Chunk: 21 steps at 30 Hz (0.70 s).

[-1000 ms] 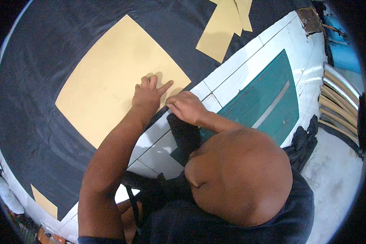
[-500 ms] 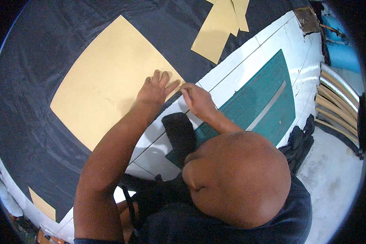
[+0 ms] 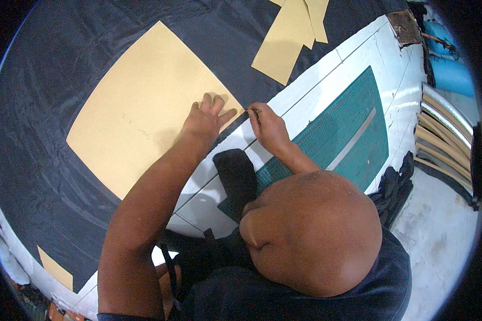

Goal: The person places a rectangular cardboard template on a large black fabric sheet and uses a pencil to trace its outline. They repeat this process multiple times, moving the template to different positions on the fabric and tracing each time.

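A large tan pattern sheet (image 3: 128, 101) with slightly curved sides lies flat on dark fabric (image 3: 43, 176). My left hand (image 3: 204, 117) rests on the sheet near its right corner, fingers spread and pressing down. Just right of that corner, at the fabric's edge, my right hand (image 3: 269, 128) is closed in a pinch. Whatever sits between its fingertips is too small and too hidden to name. A narrow strip of the dark fabric shows between the sheet's lower right side and the white tabletop.
Beyond lie more tan pattern pieces (image 3: 284, 45), with a small one (image 3: 55, 268) at the lower left. A green cutting mat (image 3: 316, 144) carrying a grey metal strip (image 3: 353, 139) covers part of the white tabletop (image 3: 305, 88). Several rolls (image 3: 444, 139) stand at the right.
My right hand has shifted slightly to the right, away from the sheet's corner, and its fingers are curled differently. My left hand stays in place on the sheet.
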{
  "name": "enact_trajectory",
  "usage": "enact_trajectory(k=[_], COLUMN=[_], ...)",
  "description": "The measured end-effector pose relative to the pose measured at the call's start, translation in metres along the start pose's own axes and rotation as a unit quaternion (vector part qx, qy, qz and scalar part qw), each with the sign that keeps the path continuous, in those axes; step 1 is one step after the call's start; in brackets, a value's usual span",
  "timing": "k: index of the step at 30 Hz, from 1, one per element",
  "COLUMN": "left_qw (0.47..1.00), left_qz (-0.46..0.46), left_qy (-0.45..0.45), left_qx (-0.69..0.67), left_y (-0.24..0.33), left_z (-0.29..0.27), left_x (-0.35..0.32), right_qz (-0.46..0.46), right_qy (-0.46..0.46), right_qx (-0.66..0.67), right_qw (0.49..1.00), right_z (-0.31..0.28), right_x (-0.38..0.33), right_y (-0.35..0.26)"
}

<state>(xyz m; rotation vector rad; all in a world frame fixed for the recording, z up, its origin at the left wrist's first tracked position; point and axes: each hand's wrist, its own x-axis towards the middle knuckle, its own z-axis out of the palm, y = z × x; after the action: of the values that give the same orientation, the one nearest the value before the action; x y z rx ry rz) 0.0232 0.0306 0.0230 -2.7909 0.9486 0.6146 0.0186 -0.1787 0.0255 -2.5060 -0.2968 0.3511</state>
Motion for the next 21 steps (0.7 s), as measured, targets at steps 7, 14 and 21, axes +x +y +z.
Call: enact_trajectory(k=[7,14,21], left_qw=[1.0,0.999,0.99], left_qz=[0.004,0.017,0.039], left_qy=[0.009,0.011,-0.006], left_qx=[-0.009,-0.037,-0.137], left_y=[-0.003,-0.006,-0.023], left_z=[0.004,-0.001,-0.007], left_x=[0.002,0.003,-0.005], right_qz=[0.013,-0.076,-0.172], right_qy=[-0.053,-0.047,-0.108], right_qx=[0.009,-0.014,0.148], right_qw=[0.998,0.996,0.968], right_z=[0.01,0.025,0.062], right_x=[-0.01,-0.013,-0.037], right_y=[-0.019,-0.017,-0.041])
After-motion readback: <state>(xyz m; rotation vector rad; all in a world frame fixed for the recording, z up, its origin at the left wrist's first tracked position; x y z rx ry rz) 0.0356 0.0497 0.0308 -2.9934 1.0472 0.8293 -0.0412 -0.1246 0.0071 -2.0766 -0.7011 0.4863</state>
